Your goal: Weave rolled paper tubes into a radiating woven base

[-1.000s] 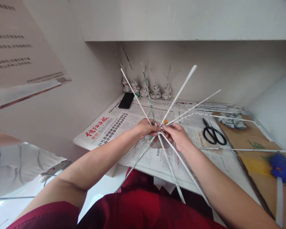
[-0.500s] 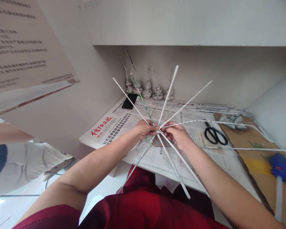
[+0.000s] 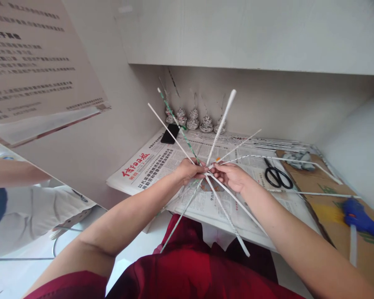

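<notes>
Several rolled paper strips cross at a common centre and fan out in all directions, among them a thick white paper strip [image 3: 222,124] and a green-patterned paper strip [image 3: 181,129]. My left hand [image 3: 189,170] pinches the crossing from the left, thumb on top. On the right side, the fingers of my right hand [image 3: 230,176] are closed on the strips close to the centre. A long thin paper strip [image 3: 252,156] runs from there toward the right. Beneath the hands, a small brownish piece [image 3: 212,185] is partly hidden.
Newspaper [image 3: 157,166] covers the table. Black scissors [image 3: 277,176] lie to the right, by cardboard [image 3: 322,216] bearing a blue glue gun [image 3: 358,216]. At the back are a phone [image 3: 170,134], several woven paper gourds [image 3: 193,119] and a row of paper sticks [image 3: 252,142]. A person's arm [image 3: 15,172] shows at left.
The thin strip at the upper right has swung lower, and the green-patterned strip's tip has shifted left. Both hands stay at the crossing. The camera view has turned slightly.
</notes>
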Motion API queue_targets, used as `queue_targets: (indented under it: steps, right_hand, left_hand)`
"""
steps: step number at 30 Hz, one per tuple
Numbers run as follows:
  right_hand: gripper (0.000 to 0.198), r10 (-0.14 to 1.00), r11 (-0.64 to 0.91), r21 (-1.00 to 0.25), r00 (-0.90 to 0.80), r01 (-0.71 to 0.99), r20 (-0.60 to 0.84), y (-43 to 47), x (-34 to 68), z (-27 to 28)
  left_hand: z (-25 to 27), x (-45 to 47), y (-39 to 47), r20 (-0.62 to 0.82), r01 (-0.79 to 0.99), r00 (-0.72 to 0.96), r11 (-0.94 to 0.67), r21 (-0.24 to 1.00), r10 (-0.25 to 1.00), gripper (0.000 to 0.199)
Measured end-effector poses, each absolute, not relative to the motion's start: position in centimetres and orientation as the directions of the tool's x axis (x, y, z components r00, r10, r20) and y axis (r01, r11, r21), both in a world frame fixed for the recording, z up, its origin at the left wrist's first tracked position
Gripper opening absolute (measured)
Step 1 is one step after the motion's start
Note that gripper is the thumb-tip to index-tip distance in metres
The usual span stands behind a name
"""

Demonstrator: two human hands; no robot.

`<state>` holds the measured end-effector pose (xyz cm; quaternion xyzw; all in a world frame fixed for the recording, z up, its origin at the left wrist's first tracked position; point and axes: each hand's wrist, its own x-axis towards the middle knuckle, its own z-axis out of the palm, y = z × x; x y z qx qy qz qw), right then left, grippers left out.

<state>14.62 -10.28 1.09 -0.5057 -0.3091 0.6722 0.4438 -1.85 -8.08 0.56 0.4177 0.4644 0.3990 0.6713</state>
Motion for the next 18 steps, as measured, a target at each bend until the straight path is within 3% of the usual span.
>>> queue_targets:
  steps: [9,18]
  right_hand:
    - [0.020,0.891,-0.436,-0.828,-0.042,-0.351,-0.452,-10.0,12.9,0.8]
    - [0.014,0.940,-0.322,-0.915,0.037,-0.243,-0.340,-10.3,11.1,0.6]
  left_hand:
    - [0.2,-3.3,-8.3,-0.325,-0.148,0.296,0.379,0.913,0.898,0.026]
    - [0.1,-4.0,-8.6,-0.322,-0.175,0.259,0.372,0.911,0.911,0.027]
